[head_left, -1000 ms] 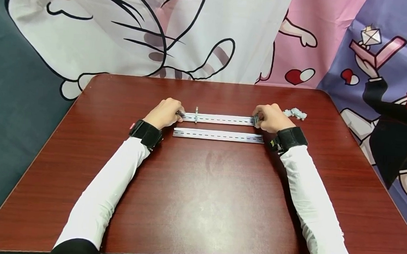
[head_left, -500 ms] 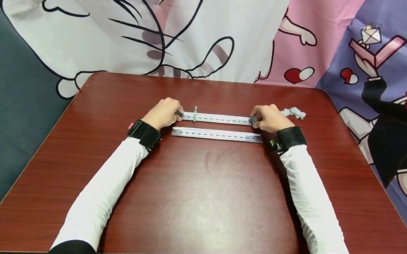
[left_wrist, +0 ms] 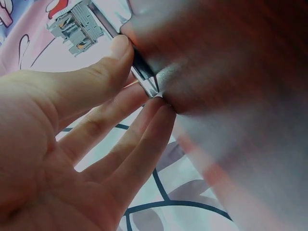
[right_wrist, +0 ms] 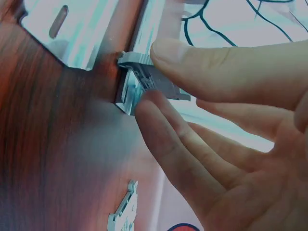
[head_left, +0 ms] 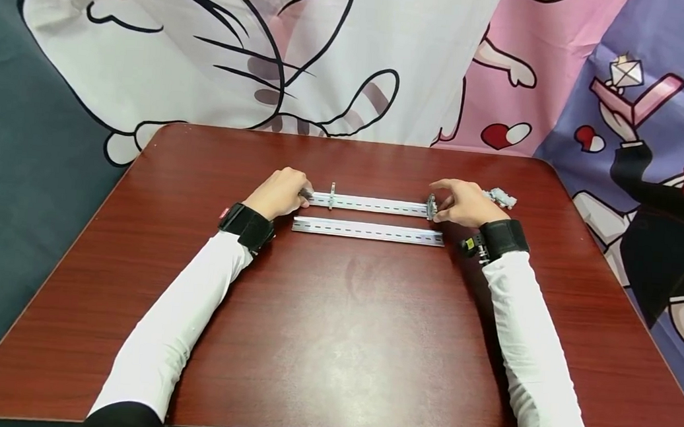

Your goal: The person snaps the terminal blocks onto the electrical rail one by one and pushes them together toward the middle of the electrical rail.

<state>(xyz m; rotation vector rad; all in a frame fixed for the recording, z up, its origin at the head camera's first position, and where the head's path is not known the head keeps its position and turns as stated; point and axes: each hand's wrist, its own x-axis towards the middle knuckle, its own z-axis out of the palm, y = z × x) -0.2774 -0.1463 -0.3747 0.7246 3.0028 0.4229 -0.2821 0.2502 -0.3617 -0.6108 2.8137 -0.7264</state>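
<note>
A slotted metal DIN rail [head_left: 378,205] lies across the far part of the table. My left hand [head_left: 278,192] pinches its left end between thumb and fingers; in the left wrist view the rail tip [left_wrist: 150,86] shows at the fingertips. One grey terminal block [head_left: 332,196] stands upright on the rail near that hand. At the right end sits a second grey terminal block [right_wrist: 166,83], across the rail. My right hand [head_left: 468,204] is right beside it, fingers spread loosely, the thumb overlapping the block's side in the right wrist view and the other fingertips just below it.
Nearer to me a second slotted rail [head_left: 370,231] lies parallel to the first. Several loose grey terminal blocks [head_left: 500,198] lie behind my right hand. The brown table [head_left: 344,346] ends at a printed curtain [head_left: 424,60] at the back.
My right hand has loosened its fingers and shifted slightly right, uncovering the terminal block at the rail's end. My left hand keeps its hold. The head view has shifted slightly.
</note>
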